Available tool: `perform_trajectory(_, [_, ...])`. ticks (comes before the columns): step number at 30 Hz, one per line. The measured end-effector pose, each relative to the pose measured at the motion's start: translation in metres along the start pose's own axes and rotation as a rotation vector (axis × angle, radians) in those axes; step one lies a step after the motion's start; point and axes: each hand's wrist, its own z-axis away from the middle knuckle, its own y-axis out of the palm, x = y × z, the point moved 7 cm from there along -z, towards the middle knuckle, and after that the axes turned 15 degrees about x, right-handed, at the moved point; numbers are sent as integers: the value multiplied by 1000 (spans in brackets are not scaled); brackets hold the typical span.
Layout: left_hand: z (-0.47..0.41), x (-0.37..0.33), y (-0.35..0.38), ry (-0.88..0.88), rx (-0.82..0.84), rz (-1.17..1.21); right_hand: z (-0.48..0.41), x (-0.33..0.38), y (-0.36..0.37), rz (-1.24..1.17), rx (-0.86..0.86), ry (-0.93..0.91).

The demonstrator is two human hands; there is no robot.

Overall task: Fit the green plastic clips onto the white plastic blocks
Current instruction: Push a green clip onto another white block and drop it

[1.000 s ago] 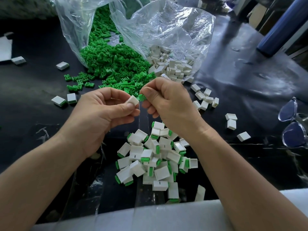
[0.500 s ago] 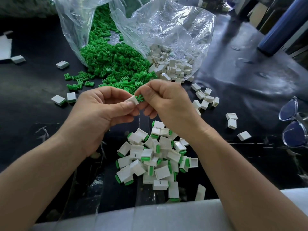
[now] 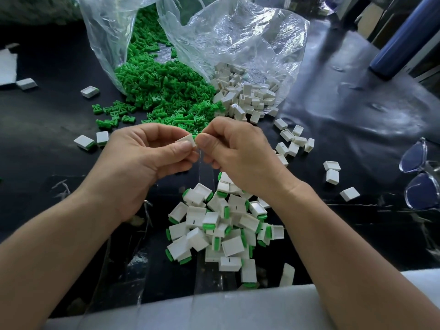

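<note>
Above the black table (image 3: 357, 115), the left hand (image 3: 142, 160) pinched a small white plastic block (image 3: 187, 141) between thumb and forefinger. The right hand (image 3: 238, 158) pinched a green plastic clip (image 3: 194, 137) at the block's end, with only a sliver of it showing. Just below the wrists lay a heap of clipped white blocks (image 3: 223, 225). Beyond the hands, two clear plastic bags spilled green clips (image 3: 162, 86) and bare white blocks (image 3: 247, 91). Loose blocks (image 3: 292, 141) were scattered to the right. Clear-framed glasses (image 3: 419, 175) lay at the right edge, near a blue cylinder (image 3: 402, 39). A white foam strip (image 3: 214, 310) lined the near edge.
</note>
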Motion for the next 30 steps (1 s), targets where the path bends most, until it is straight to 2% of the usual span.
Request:
perform_trajectory(6, [2,-5,0,46,0,-58,-2,-4,4,-55,39,33])
perform_trajectory(9, [3,-8,1,78,-6,-117,-2,-1,3,-24,41,-9])
perform_trajectory(14, [5,-12,5,98,19,-206,3,7,-1,106,57,-95])
perform_trajectory(24, [8,-14,13,98,81,-342,4,16,8,448,190,-139])
perform_trajectory(28, [7,-11,11,81,88,-328,2,13,7,436,188,-162])
perform_trajectory(30, [4,-10,8,71,75,-296,2,12,4,356,119,-165])
